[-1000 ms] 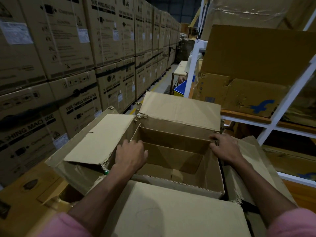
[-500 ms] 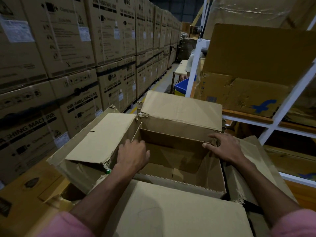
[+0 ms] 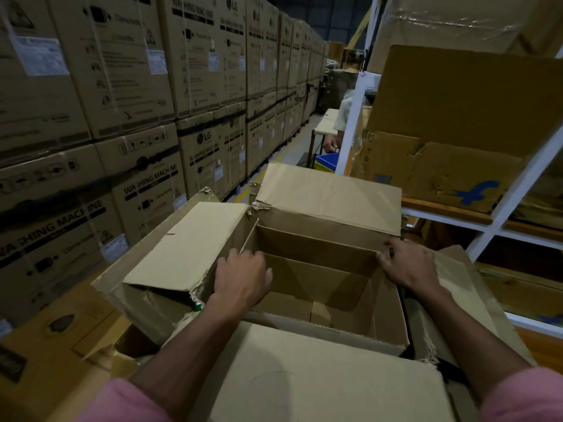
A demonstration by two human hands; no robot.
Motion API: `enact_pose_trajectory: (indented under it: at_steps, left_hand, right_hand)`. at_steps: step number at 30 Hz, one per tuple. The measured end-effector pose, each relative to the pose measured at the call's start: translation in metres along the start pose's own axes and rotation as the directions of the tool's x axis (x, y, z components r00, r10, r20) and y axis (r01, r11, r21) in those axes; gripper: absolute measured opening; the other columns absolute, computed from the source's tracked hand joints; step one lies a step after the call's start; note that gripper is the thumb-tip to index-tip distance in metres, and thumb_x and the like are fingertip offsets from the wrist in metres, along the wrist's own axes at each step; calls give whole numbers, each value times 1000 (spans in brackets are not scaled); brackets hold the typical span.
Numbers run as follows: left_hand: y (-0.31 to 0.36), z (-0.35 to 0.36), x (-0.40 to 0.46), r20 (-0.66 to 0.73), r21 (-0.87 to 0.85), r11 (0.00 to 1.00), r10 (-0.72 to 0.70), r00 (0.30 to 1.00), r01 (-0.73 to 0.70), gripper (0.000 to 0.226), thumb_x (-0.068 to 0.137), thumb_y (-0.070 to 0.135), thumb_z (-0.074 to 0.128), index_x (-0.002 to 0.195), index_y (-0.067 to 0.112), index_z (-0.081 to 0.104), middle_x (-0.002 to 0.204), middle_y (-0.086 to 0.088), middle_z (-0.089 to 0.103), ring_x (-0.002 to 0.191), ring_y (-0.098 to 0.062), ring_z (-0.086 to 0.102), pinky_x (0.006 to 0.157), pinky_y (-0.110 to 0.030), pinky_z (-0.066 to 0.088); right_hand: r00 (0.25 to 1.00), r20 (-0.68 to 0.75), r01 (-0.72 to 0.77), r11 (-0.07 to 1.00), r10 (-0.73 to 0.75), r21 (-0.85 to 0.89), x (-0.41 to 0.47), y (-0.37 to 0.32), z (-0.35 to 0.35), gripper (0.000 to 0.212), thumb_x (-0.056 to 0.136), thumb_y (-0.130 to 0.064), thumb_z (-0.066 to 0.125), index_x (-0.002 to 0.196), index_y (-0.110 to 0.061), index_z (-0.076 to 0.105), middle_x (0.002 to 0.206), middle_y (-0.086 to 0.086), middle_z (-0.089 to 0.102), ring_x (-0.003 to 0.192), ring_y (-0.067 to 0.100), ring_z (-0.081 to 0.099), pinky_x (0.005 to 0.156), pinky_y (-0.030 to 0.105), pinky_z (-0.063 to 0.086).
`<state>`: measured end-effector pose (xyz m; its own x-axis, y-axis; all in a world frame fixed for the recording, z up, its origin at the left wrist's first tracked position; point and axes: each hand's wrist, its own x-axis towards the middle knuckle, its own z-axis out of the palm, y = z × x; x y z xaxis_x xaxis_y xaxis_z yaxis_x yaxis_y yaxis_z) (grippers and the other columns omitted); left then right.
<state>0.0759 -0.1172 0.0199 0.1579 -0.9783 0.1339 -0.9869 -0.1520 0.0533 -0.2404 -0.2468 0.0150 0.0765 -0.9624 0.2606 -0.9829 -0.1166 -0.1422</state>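
An open brown corrugated cardboard box (image 3: 316, 246) sits just in front of the person at about waist level, its inside bare down to the folded bottom panels. All four lids are turned outward: the left flap (image 3: 189, 245) lies nearly flat with a torn, crumpled near corner, the far flap (image 3: 329, 196) tilts up and away, the wide near flap (image 3: 320, 379) spreads toward the pink sleeves, and the right flap (image 3: 466, 287) hangs outward, ragged along its lower edge. The left hand (image 3: 242, 278) is on the top edge of the box's left wall, knuckles up and fingers curled down over the rim into the box, gripping it. The right hand (image 3: 411, 266) holds the far right corner of the rim, thumb against the inner face and fingers bent over the edge; in this dim light it is hard to tell how tightly it grips. A small green scrap (image 3: 198, 306) shows at the torn left corner. To the left rise tall stacks of printed washing machine cartons (image 3: 137, 71), running away down the aisle. To the right stands a white metal rack (image 3: 350, 117), and on its shelf a worn brown carton with a blue logo (image 3: 441, 166). A blue plastic bin (image 3: 327, 161) peeks out beyond the far flap.
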Motion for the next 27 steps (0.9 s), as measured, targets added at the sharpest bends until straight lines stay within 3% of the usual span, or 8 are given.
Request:
enact_pose_trajectory:
  at_steps: [14, 21, 27]
  left_hand:
    - [-1, 1, 0, -5, -1, 1000, 3, 1000, -3, 41, 102, 50, 43, 119, 17, 61, 121, -8, 68, 116, -30, 57, 93, -45, 46]
    - [0, -1, 2, -13, 9, 1000, 6, 1000, -6, 40, 102, 50, 43, 119, 18, 62, 119, -7, 68, 115, -30, 57, 91, -44, 46]
    - [3, -10, 5, 8, 19, 1000, 6, 1000, -6, 44, 102, 51, 45, 126, 18, 60, 127, -7, 65, 125, -31, 51, 98, -48, 42]
  right_hand:
    - [999, -35, -33, 999, 33, -7, -1, -4, -1, 34, 100, -43, 54, 123, -21, 66, 114, 9, 69, 112, 30, 59, 101, 49, 39]
    - [1000, -2, 19, 1000, -19, 25, -4, -4, -7, 38, 99, -45, 56, 128, -22, 64, 122, 7, 67, 120, 29, 56, 104, 51, 34]
    - [999, 31, 30, 994, -33, 100, -5, 0, -10, 45, 99, -49, 55, 134, -22, 60, 125, 6, 67, 122, 29, 55, 105, 51, 33]
